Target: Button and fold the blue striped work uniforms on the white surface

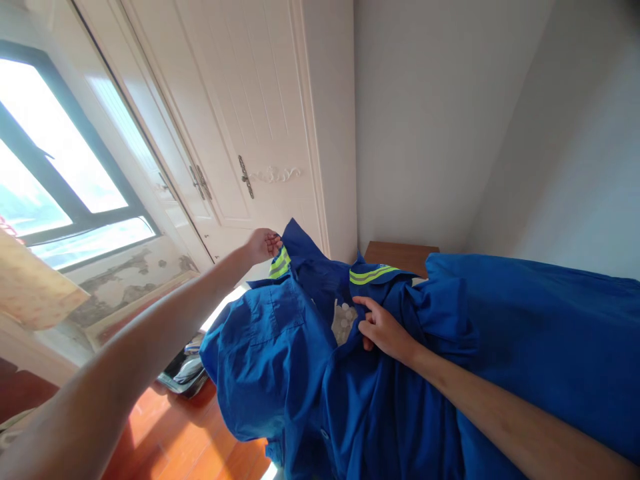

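Note:
A blue work jacket (270, 333) with yellow-green and grey reflective bands lies spread in front of me, its front partly open and its cloth creased. My left hand (264, 245) is closed on the jacket's edge at the far left, beside one reflective band, and lifts that part. My right hand (380, 325) is at the other edge of the opening, with the index finger stretched out and the other fingers curled on the cloth. Between the two edges, a pale patterned patch (344, 323) shows through the opening.
More blue cloth (545, 333) stretches to the right. Beyond the jacket stand a white wardrobe (260, 120) and a brown wooden surface (400, 255). At the lower left, a dark open container (184, 373) sits on the reddish wooden floor (175, 433). A window (65, 147) is at the left.

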`<state>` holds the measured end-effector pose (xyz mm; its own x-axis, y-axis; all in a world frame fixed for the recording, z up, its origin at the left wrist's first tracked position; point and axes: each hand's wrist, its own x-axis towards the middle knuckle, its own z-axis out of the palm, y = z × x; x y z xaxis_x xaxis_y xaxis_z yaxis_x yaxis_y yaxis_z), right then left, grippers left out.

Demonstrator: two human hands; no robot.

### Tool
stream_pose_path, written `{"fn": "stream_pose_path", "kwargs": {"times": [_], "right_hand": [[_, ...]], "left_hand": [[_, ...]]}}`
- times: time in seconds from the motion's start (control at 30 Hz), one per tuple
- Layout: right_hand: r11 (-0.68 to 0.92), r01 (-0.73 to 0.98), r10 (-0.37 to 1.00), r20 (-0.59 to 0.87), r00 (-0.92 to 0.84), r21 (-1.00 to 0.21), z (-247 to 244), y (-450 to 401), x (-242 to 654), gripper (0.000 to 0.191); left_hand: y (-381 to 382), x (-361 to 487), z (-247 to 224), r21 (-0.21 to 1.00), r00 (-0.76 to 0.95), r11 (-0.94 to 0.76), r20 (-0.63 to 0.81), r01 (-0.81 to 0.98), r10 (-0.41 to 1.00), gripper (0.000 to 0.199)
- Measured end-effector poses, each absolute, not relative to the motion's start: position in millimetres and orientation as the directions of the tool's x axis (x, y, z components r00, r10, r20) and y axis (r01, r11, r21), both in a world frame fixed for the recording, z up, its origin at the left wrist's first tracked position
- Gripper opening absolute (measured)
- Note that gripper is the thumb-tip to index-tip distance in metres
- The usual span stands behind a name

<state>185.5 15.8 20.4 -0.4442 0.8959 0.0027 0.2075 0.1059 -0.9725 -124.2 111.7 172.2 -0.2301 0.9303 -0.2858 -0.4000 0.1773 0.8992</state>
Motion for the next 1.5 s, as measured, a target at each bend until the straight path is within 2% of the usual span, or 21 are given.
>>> {"fn": "stream_pose_path", "kwargs": {"times": [0.13, 0.27, 0.33, 0.4, 0.47, 0.57, 0.67, 0.77, 0.87, 0.9, 0.97, 1.07, 1.13, 1.23, 1.33, 1.5], "right_hand": [[0.092, 0.213, 0.9, -0.01, -0.437, -0.973, 21.0, 14.9, 184.9, 0.069], [0.075, 0.186, 0.908, -0.01, -0.419, -0.98, 22.3, 15.2, 185.5, 0.072], [0.078, 0.186, 0.906, -0.009, -0.424, -0.979, 22.7, 15.3, 186.4, 0.073], [0.089, 0.206, 0.901, -0.009, -0.433, -0.975, 23.4, 15.0, 187.4, 0.073], [0.099, 0.226, 0.898, -0.01, -0.44, -0.969, 24.2, 14.4, 188.1, 0.071], [0.089, 0.221, 0.899, -0.017, -0.437, -0.971, 25.9, 13.9, 187.8, 0.068], [0.033, 0.209, 0.912, -0.056, -0.406, -0.977, 28.5, 13.9, 186.0, 0.065], [0.0, 0.218, 0.927, -0.082, -0.365, -0.976, 30.8, 14.3, 184.4, 0.064], [0.062, 0.28, 0.939, -0.039, -0.343, -0.958, 31.3, 13.7, 185.1, 0.06], [0.116, 0.32, 0.941, 0.001, -0.338, -0.94, 31.5, 13.2, 186.0, 0.057], [0.295, 0.426, 0.928, 0.149, -0.343, -0.855, 32.5, 11.6, 188.8, 0.048], [0.559, 0.573, 0.829, 0.38, -0.411, -0.6, 36.5, 9.6, 194.3, 0.035], [0.629, 0.634, 0.773, 0.447, -0.45, -0.449, 39.9, 9.9, 198.1, 0.029], [0.705, 0.638, 0.688, 0.513, -0.512, -0.309, 44.5, 14.1, 203.2, 0.023], [0.767, 0.581, 0.632, 0.481, -0.607, -0.273, 48.5, 19.7, 207.6, 0.024], [0.763, 0.592, 0.647, 0.291, -0.705, -0.261, 54.9, 24.1, 216.4, 0.025]], "left_hand": [[118.2, -104.9, 204.0, 0.886, -0.201, 0.075, -0.185, -0.457, 0.962, 0.008], [127.3, -57.0, 198.9, 0.889, -0.005, 0.073, -0.084, -0.451, 0.996, 0.006], [133.4, -33.1, 181.1, 0.953, 0.091, 0.037, -0.01, -0.3, 0.996, 0.006], [139.2, -16.1, 158.0, 0.998, 0.164, -0.054, 0.05, 0.023, 0.985, 0.005], [142.3, -9.0, 135.3, 0.944, 0.224, -0.138, 0.072, 0.298, 0.972, 0.001], [135.9, -15.6, 112.3, 0.875, 0.289, -0.22, 0.097, 0.431, 0.952, 0.024], [113.7, -34.1, 103.8, 0.685, 0.576, -0.496, 0.134, 0.534, 0.806, 0.051], [84.0, -53.4, 101.3, 0.469, 0.775, -0.692, 0.025, 0.548, 0.631, 0.062], [61.5, -67.3, 98.9, 0.244, 0.807, -0.773, -0.082, 0.585, 0.585, 0.055], [57.3, -70.2, 98.6, 0.176, 0.807, -0.788, -0.096, 0.59, 0.583, 0.048], [53.6, -73.2, 99.7, 0.119, 0.802, -0.793, -0.074, 0.598, 0.593, 0.033], [53.7, -69.3, 106.4, 0.118, 0.808, -0.804, 0.024, 0.582, 0.589, 0.024], [53.4, -60.8, 112.3, 0.099, 0.812, -0.818, 0.102, 0.567, 0.575, 0.02], [51.5, -41.6, 117.2, 0.084, 0.808, -0.828, 0.187, 0.554, 0.559, 0.012], [55.2, -22.0, 112.5, 0.214, 0.792, -0.801, 0.146, 0.559, 0.592, 0.017], [83.0, -2.3, 87.2, 0.524, 0.749, -0.649, 0.03, 0.552, 0.662, 0.031]]}}
